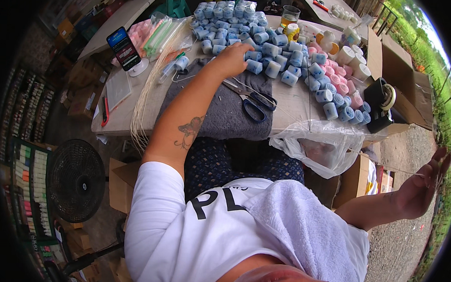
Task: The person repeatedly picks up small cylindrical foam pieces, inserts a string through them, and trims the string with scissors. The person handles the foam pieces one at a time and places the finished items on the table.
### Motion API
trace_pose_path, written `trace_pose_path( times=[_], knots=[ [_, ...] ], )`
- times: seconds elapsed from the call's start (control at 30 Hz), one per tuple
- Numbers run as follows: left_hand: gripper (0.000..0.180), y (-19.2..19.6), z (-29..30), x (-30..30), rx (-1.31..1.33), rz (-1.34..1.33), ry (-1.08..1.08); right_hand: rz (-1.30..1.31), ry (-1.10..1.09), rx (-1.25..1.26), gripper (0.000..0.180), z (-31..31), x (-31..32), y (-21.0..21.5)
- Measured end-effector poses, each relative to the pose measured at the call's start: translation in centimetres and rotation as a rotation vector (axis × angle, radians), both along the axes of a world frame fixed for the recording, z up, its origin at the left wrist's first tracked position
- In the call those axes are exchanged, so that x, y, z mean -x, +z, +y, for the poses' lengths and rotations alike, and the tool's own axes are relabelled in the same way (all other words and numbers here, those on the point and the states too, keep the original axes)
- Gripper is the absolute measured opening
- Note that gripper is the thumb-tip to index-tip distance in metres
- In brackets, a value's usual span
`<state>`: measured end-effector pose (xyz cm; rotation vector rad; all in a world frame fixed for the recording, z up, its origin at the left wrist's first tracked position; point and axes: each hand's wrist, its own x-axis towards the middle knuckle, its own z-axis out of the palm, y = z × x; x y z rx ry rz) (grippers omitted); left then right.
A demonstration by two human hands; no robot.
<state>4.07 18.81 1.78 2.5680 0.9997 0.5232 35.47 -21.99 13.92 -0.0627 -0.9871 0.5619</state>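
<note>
My left hand (pixel 233 59) reaches across the table with curled fingers, at the near edge of a heap of short blue-and-white cylinders (pixel 272 69) that look like candles. What its fingers close on is hidden. Far out to the right, my right hand (pixel 418 190) is raised off the table, pinching a thin pale string (pixel 391 168). That string runs back toward the table, near the plastic bag. Below my left wrist, a pair of scissors (pixel 254 102) with dark blue handles lies on a dark grey towel (pixel 197 110).
Pink cylinders (pixel 339 80) and a black tape dispenser (pixel 379 104) stand at the right. A clear plastic bag (pixel 324 149) hangs over the front edge. Pale strings (pixel 142 106), a phone (pixel 123 48) on a stand and a red cutter (pixel 105 112) lie left. A fan (pixel 77 180) stands beside me.
</note>
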Motion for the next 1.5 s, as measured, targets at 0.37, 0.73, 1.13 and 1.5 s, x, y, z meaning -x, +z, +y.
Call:
trace_pose_path(
  times=[0.37, 0.73, 1.13, 1.5],
  knots=[
    [0.045, -2.2, -4.8, -0.2, 0.350, -0.663, -0.021, -0.489, -0.084, 0.621, 0.027, 7.8, 10.6, -5.9],
    [0.037, 1.5, -19.7, 6.0, 1.269, -1.466, -0.214, -1.037, -0.629, 0.425, 0.016, 13.0, 19.6, -7.0],
    [0.036, 1.8, -21.0, 6.1, 1.170, -1.482, -0.293, -1.076, -0.688, 0.396, 0.017, 12.6, 20.4, -6.8],
    [0.032, 0.9, -21.1, 5.2, 1.089, -1.537, -0.306, -1.048, -0.595, 0.409, 0.024, 13.4, 20.5, -6.9]
  ],
)
